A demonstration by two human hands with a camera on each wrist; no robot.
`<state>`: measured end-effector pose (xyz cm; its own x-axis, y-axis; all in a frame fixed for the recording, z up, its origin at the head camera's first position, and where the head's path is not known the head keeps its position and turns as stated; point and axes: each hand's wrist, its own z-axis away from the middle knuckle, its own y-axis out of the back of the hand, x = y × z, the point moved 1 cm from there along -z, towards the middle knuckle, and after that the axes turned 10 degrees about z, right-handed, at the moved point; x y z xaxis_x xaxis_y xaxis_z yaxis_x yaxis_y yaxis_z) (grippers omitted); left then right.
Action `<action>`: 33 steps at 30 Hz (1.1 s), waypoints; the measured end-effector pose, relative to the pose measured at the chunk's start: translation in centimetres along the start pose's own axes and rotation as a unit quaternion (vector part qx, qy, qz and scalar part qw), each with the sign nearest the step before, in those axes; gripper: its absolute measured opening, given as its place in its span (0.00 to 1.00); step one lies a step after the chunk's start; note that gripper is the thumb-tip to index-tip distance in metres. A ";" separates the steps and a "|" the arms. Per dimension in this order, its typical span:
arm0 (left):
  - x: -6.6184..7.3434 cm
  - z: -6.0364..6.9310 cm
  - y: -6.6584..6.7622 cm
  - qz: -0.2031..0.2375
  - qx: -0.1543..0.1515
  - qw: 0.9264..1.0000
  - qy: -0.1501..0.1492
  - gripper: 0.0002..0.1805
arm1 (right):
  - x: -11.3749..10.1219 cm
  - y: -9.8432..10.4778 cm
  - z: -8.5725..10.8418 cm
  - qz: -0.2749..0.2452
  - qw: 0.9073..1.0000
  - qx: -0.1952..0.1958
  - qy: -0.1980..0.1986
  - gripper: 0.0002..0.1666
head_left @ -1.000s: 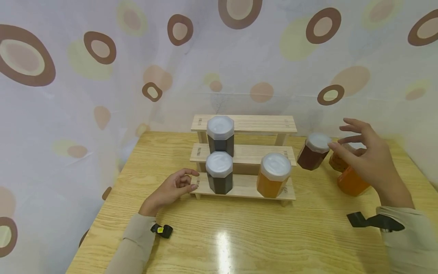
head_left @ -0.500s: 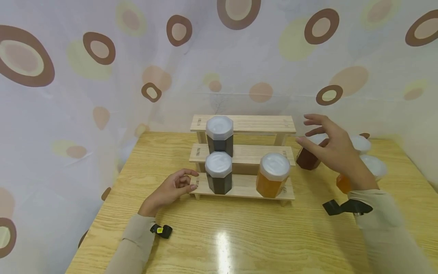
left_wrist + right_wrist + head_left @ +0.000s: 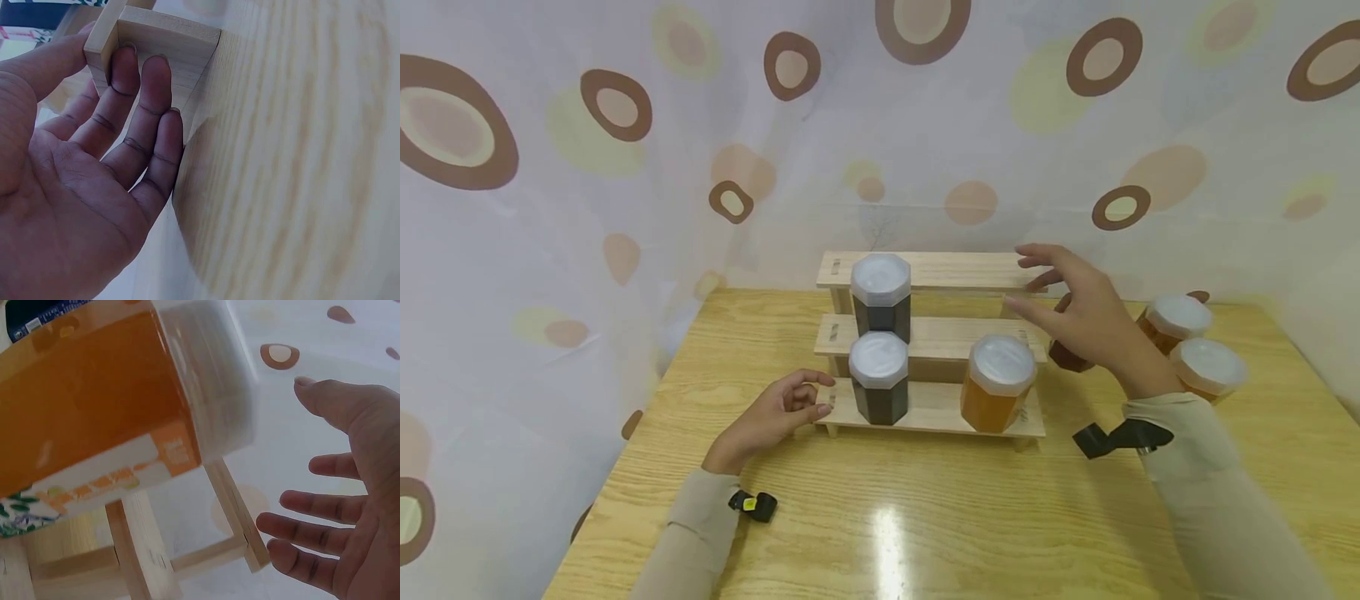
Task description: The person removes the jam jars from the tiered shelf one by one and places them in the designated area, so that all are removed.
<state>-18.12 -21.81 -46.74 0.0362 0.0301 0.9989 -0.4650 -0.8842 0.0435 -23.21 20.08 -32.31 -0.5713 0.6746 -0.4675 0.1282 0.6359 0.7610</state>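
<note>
A three-step wooden rack (image 3: 951, 327) stands on the table. At the left end of its lowest step, my left hand (image 3: 782, 412) pinches the plank between thumb and fingers. In the left wrist view, some fingers of that hand (image 3: 94, 162) curl under the plank. My right hand (image 3: 1078, 321) hovers by the rack's upper right end, fingers spread and holding nothing. Behind it, a dark red jar (image 3: 1067, 357) is mostly hidden. Dark jars stand on the left of the middle step (image 3: 882, 292) and lowest step. An orange jar (image 3: 997, 392) stands on the lowest step's right.
Two more white-lidded orange-brown jars, one farther back (image 3: 1176, 321) and one nearer (image 3: 1208, 367), stand on the table (image 3: 970, 517) right of the rack. A patterned curtain (image 3: 850, 125) hangs behind. The right wrist view shows the orange jar (image 3: 100, 394) close up.
My right hand has moved left, from over the jars at the right, past the dark red jar to the rack's right end. My left hand has stayed in place.
</note>
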 end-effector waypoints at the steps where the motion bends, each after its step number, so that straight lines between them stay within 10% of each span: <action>1: 0.0 0.0 0.0 0.001 0.001 1.000 0.000 0.21 | -0.1 -0.2 -0.2 0.001 1.000 -0.002 0.009 0.38; 33: -0.3 -0.1 0.3 0.001 -0.011 1.000 -0.008 0.21 | -7.6 -4.4 -7.2 0.043 0.984 -0.150 0.089 0.47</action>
<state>-18.30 -22.01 -47.01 0.0495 0.0209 0.9986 -0.4852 -0.8734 0.0424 -25.24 9.50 -28.88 -0.7054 0.6276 -0.3295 -0.0472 0.4222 0.9053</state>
